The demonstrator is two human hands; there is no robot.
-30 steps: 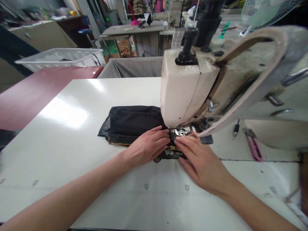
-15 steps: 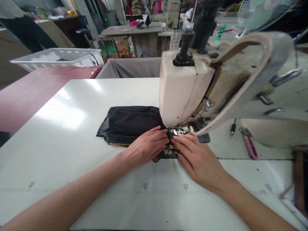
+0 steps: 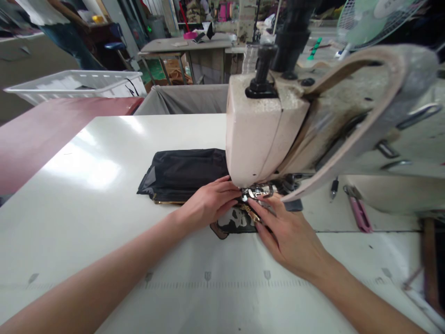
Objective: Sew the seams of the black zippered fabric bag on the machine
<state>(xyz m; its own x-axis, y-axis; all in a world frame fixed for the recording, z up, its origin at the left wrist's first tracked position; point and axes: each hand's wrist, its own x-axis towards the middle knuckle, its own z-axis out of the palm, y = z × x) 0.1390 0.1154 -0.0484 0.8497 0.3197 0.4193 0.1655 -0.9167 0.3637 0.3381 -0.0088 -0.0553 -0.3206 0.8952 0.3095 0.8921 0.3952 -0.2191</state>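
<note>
A black fabric pouch [image 3: 187, 171] lies on the white table, its right end under the sewing machine head [image 3: 253, 134]. A brass-toothed zipper [image 3: 170, 202] runs along its near edge. My left hand [image 3: 208, 204] rests on the pouch with its fingers stretched flat, the tips close to the metal presser foot [image 3: 257, 191]. My right hand [image 3: 288, 236] lies on the other side of the foot, fingers spread and touching the work. Between the hands shows a camouflage-patterned piece [image 3: 236, 221] with a gold-coloured zipper pull [image 3: 251, 213]. The needle is hidden.
Right of the machine lie thread snippers [image 3: 359, 208] with pink handles and a black pen-like tool [image 3: 334, 189]. A ruler scale [image 3: 236, 284] is marked along the near table. A white plastic basket [image 3: 76, 79] stands at the back left; a person [image 3: 66, 32] is beyond it.
My left hand has shifted slightly left, and more of the camouflage piece and zipper pull shows between the hands. The view has moved a little; the person behind has shifted right.
</note>
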